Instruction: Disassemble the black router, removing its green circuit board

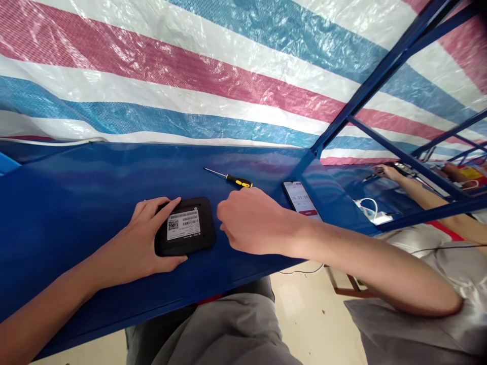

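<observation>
I see the black box [207, 229] lying label [183, 225] up on the blue worktop [76, 203]. Left hand [144, 242]: grip clamped on the box's left end. Right hand [254, 221]: curled, just right of the box; inside hidden, so I cannot tell its grip. Screwdriver [239, 181] beyond the box; lit phone [300, 196] farther right.

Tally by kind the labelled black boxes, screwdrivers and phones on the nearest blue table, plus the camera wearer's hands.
Labelled black box: 1
Screwdriver: 1
Phone: 1
Wearer's hands (left hand, right hand): 2
Total: 5
</observation>
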Demonstrator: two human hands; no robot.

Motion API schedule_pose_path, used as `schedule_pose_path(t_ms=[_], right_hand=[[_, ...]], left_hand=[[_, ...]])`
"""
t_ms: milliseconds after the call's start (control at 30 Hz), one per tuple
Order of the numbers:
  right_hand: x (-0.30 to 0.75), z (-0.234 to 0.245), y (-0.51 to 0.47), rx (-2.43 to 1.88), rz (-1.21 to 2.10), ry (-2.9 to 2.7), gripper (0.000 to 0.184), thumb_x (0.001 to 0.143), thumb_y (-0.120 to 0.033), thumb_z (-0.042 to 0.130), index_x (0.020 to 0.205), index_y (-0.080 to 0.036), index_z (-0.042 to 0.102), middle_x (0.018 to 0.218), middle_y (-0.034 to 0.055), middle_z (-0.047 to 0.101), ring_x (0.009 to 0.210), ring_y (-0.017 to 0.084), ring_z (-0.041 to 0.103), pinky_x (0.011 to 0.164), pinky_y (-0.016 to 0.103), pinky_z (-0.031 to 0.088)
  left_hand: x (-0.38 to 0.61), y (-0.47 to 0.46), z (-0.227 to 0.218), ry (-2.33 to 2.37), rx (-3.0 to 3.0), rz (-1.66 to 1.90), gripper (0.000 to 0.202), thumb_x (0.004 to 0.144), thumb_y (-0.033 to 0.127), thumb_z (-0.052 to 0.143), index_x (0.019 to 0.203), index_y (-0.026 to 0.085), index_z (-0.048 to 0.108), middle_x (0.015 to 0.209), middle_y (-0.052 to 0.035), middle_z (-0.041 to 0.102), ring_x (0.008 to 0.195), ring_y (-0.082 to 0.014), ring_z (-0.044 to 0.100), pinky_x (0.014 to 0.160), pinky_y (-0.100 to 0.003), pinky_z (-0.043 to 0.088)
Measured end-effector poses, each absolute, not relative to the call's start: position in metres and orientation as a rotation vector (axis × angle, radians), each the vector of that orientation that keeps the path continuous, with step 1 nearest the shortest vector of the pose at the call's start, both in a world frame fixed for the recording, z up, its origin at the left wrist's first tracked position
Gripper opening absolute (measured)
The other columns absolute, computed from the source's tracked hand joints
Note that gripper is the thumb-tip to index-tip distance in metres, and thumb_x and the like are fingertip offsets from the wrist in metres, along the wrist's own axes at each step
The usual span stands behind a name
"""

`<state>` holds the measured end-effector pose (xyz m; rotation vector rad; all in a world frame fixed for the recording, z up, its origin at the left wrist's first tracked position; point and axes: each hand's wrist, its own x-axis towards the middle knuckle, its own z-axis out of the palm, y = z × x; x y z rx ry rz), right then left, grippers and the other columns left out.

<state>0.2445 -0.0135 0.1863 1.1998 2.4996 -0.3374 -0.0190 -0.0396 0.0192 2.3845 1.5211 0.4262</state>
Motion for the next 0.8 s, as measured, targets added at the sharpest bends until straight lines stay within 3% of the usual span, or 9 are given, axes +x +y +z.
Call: schedule_pose_path(t_ms=[167,367,467,800], right_hand=[[0.254,0.183,-0.007,1.169,-0.388,2.519,0.016,0.099,-0.019,0.066,0.089,-0.014,0.078,0.079,0.0109,0.076,0.072,0.022,0.066,0.060,0.032,0.032],[0.285,0.155,-0.004,1.249,-0.677,2.667,0.040,0.103,-0.017,0.063,0.063,-0.017,0.059,0.066,0.0007,0.060,0.061,0.013,0.045,0.062,0.031,0.029],[0.299,0.136,-0.006,1.310,-0.865,2.748,0.039,0.104,-0.018,0.063,0.066,-0.018,0.059,0.064,-0.0026,0.054,0.060,0.011,0.042,0.062,0.029,0.028],[0.314,0.089,-0.017,1.488,-1.268,2.789,0.029,0.104,-0.023,0.063,0.076,-0.018,0.064,0.068,-0.0041,0.057,0.062,0.011,0.046,0.063,0.025,0.032]], left_hand=[[-0.019,-0.040,0.020,1.554,2.370,0.452,0.112,0.083,0.080,0.067,0.173,0.031,0.023,0.162,-0.0165,0.040,0.153,-0.0489,0.036,0.112,-0.061,0.053],[-0.016,-0.042,0.023,1.539,2.352,0.464,0.113,0.080,0.081,0.069,0.172,0.033,0.024,0.161,-0.0149,0.041,0.152,-0.0484,0.038,0.113,-0.061,0.052],[-0.013,-0.044,0.027,1.564,2.315,0.470,0.110,0.081,0.080,0.068,0.171,0.034,0.025,0.162,-0.0138,0.041,0.154,-0.0481,0.036,0.112,-0.059,0.052],[-0.011,-0.045,0.030,1.564,2.322,0.439,0.109,0.082,0.078,0.067,0.172,0.034,0.024,0.163,-0.0142,0.040,0.153,-0.0473,0.037,0.111,-0.059,0.052]])
